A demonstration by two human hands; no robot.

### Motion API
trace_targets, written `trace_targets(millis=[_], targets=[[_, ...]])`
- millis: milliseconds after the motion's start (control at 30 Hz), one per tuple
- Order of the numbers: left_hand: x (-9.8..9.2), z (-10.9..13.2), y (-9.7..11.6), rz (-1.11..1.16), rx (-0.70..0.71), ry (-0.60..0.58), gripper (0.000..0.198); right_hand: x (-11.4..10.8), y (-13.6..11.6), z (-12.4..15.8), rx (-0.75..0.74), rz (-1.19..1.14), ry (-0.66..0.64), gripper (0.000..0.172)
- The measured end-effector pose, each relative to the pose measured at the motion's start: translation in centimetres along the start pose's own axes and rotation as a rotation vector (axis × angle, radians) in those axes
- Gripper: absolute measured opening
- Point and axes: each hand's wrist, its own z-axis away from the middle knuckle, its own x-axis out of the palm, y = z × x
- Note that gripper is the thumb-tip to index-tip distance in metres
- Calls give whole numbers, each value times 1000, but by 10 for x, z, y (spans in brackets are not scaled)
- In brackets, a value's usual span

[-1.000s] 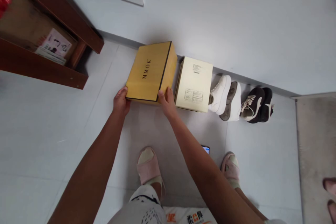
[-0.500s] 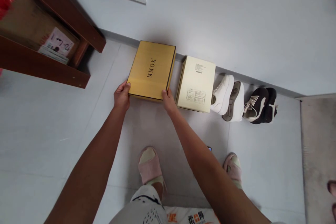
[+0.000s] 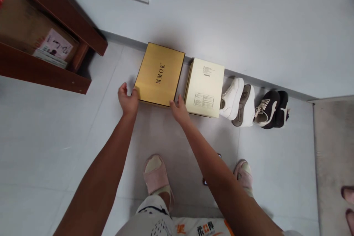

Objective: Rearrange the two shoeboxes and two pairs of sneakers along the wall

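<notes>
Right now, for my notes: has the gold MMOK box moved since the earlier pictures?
Yes: the gold MMOK box has turned clockwise in this view, its far edge now parallel to the skirting board.

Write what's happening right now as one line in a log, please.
Left hand: at gold MMOK box, near-left corner | Right hand: at its near edge | Beside box: cream box, then white sneakers

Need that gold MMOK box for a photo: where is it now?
Head view: the gold MMOK box sits on the floor by the skirting, between the left hand and right hand, just left of a cream box.
</notes>
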Motion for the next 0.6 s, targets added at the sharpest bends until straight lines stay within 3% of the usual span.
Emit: trace_targets(millis=[100,200,300,433,600], targets=[[14,23,28,-69,245,-10,54,-44,-3,18,-18,-7,86,91],[45,57,54,-29,379,-189,50,-98,1,30,-45,22,212,83],[80,95,65,-6,388,-384,45,-142,12,32,-49,76,333,79],[111,129,56,-56,315,-542,48,-174,28,26,-44,132,412,74],[129,135,23,-115,132,-619,67,-186,42,13,1,176,380,73]])
